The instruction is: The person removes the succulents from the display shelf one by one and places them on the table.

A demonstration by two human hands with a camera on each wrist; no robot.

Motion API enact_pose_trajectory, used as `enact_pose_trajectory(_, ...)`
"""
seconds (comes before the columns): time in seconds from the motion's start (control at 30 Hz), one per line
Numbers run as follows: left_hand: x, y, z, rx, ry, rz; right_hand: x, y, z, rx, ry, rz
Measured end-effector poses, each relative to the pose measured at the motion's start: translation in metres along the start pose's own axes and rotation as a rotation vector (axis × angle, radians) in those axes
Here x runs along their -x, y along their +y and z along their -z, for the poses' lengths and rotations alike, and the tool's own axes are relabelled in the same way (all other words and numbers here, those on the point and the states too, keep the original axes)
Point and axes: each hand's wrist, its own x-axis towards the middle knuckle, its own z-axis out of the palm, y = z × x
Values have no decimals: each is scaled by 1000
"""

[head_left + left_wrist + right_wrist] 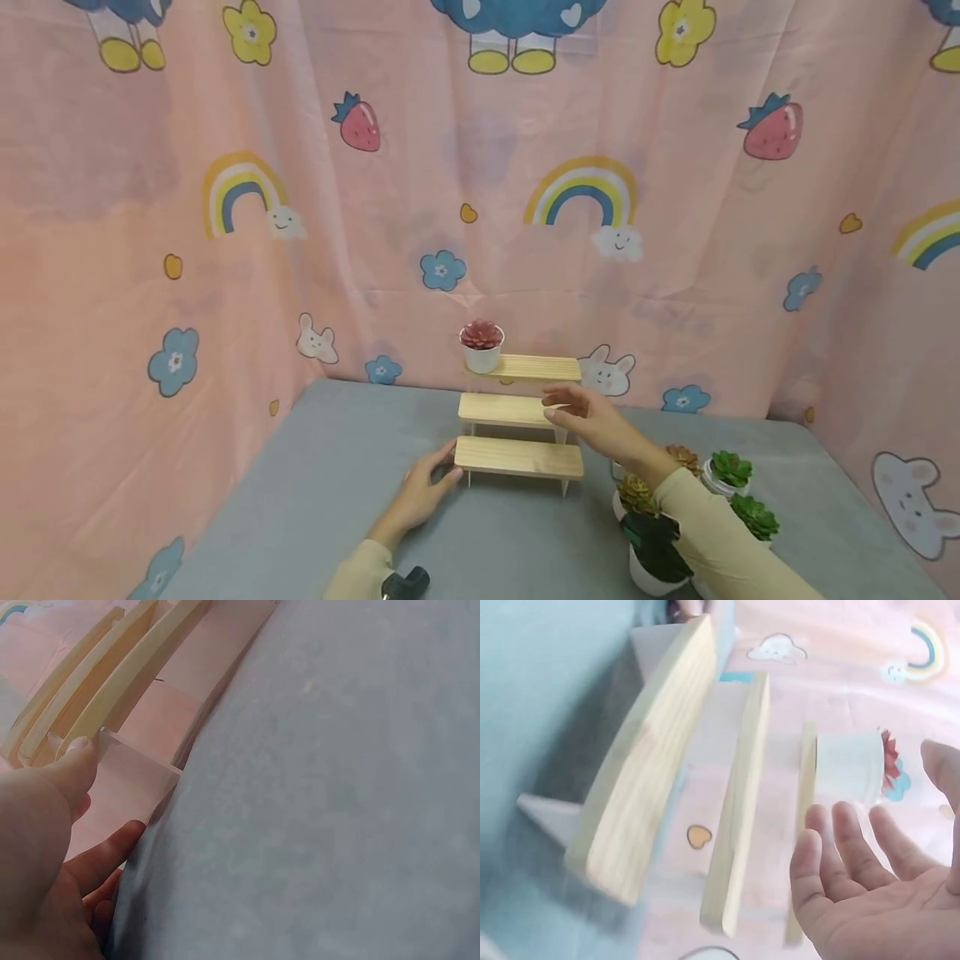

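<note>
A three-tier wooden display stand (518,457) with clear supports stands on the table. At its left end my left hand (422,490) touches the lowest step; in the left wrist view the thumb (81,754) meets the wood and the forefinger reaches beside the clear side panel (139,776). My right hand (596,418) hovers near the right end of the middle step, holding nothing, fingers loosely bent and apart in the right wrist view. On the top step's left end sits a red succulent (482,335) in a white pot (849,766).
Several potted artificial plants cluster at the right, partly behind my right forearm, among them a dark-leaved plant (654,546) and a green succulent (731,469). A pink patterned curtain (480,125) hangs behind the grey table (300,500).
</note>
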Motion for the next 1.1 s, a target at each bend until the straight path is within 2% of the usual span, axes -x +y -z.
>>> enact_pose_trajectory(0.1,1,-2,0,-7,-3,11,-16,-1,-5,-65,13,-35)
enact_pose_trajectory(0.27,1,-3,-1,-4,-10,16,-41,-5,-12,-104,80,-29)
enact_pose_trajectory(0.43,3,-2,-1,2,-8,31,-67,-20,-21,-170,133,-54)
enact_pose_trajectory(0.6,2,0,2,-7,-4,35,-89,-34,-30,-224,146,-97)
enact_pose_trajectory(0.93,0,-2,0,-2,-9,36,-118,-36,-50,-261,136,-99)
enact_pose_trajectory(1.1,0,-1,1,-4,-13,43,-126,-38,-56,-268,164,-95)
